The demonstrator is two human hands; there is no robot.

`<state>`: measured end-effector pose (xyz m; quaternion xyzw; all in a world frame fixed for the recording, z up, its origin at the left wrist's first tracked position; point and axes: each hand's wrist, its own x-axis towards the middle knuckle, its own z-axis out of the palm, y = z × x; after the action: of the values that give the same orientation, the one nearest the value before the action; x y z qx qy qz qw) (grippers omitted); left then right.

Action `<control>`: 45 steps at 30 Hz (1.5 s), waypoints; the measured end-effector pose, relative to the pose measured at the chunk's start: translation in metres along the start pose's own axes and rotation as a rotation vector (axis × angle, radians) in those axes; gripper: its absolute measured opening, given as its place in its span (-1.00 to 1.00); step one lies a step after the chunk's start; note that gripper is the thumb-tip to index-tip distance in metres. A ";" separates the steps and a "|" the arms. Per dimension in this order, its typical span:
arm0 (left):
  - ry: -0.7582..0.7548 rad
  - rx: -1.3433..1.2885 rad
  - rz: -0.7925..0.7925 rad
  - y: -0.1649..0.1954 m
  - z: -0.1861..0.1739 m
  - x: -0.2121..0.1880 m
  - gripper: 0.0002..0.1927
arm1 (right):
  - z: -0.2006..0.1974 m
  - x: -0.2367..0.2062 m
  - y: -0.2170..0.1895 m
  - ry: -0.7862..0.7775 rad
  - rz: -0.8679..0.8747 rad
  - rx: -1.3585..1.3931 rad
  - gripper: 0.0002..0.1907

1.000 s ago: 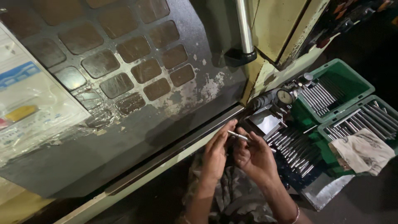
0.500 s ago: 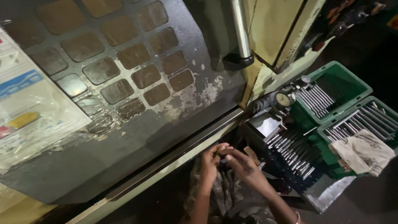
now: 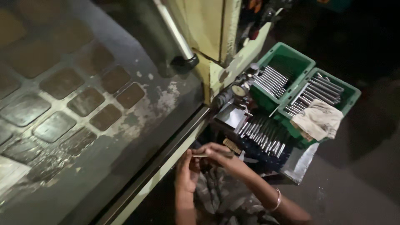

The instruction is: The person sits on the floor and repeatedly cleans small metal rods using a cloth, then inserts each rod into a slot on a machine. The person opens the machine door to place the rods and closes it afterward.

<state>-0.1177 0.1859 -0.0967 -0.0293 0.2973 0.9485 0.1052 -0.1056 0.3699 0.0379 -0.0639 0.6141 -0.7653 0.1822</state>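
Observation:
My left hand [image 3: 186,170] and my right hand [image 3: 218,153] meet just below the machine's lower edge. Between their fingertips they hold a thin metal rod [image 3: 201,156], lying level. A bangle sits on my right wrist. To the right of my hands a dark tray [image 3: 266,154] holds several more metal rods [image 3: 261,132] side by side. A dial gauge fixture [image 3: 238,90] stands behind that tray.
A large grey machine door [image 3: 83,108] with square panels fills the left, with a vertical handle bar [image 3: 174,31]. Two green crates [image 3: 291,56], [image 3: 348,93] at the right hold several rods; a crumpled cloth [image 3: 318,118] lies on the nearer one. Dark floor lies beyond.
The view has shifted left and closer. My hands came together, dropped lower below the machine edge, and now hold the rod level between them.

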 end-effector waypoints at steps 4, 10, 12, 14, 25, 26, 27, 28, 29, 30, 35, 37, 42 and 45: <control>-0.066 0.030 -0.042 -0.016 0.070 -0.005 -0.73 | -0.053 -0.008 0.027 -0.033 0.236 0.850 -0.63; 0.084 0.386 -0.004 -0.056 0.108 -0.021 -0.77 | -0.095 -0.049 0.064 0.016 0.323 1.034 -0.70; 0.121 0.530 0.002 -0.072 0.111 -0.026 -0.77 | -0.107 -0.069 0.069 0.109 0.397 0.989 -0.69; 0.098 0.598 -0.001 -0.091 0.112 -0.032 -0.78 | -0.116 -0.084 0.074 0.146 0.309 0.910 -0.68; 0.127 0.920 -0.054 -0.178 0.084 -0.047 -0.59 | -0.148 -0.151 0.086 0.245 0.074 -0.066 -0.72; 0.137 0.876 -0.068 -0.182 0.081 -0.044 -0.60 | -0.150 -0.150 0.090 0.234 0.074 -0.053 -0.72; 0.143 0.834 -0.077 -0.183 0.078 -0.041 -0.61 | -0.152 -0.148 0.093 0.225 0.070 -0.042 -0.72; 0.103 0.782 -0.071 -0.185 0.076 -0.040 -0.67 | -0.153 -0.146 0.098 0.259 0.066 0.016 -0.70; 0.063 0.729 -0.068 -0.187 0.074 -0.043 -0.71 | -0.155 -0.145 0.103 0.294 0.064 0.073 -0.68; 0.024 0.674 -0.065 -0.190 0.073 -0.047 -0.74 | -0.157 -0.144 0.109 0.329 0.062 0.129 -0.67; -0.050 0.566 0.099 -0.190 0.067 -0.079 -0.78 | -0.158 -0.148 0.143 0.397 0.200 0.524 -0.65; 0.007 0.563 0.135 -0.184 0.064 -0.092 -0.77 | -0.149 -0.154 0.155 0.395 0.186 0.590 -0.67; 0.100 0.802 0.054 -0.166 0.062 -0.128 -0.55 | -0.120 -0.184 0.152 0.592 0.168 0.452 -0.71; 0.082 0.798 -0.107 -0.172 0.070 -0.147 -0.35 | -0.106 -0.203 0.140 0.486 -0.014 0.091 -0.74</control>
<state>0.0640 0.3363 -0.1177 -0.0395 0.6442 0.7498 0.1455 0.0764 0.5143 -0.0967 0.1259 0.6045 -0.7862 0.0266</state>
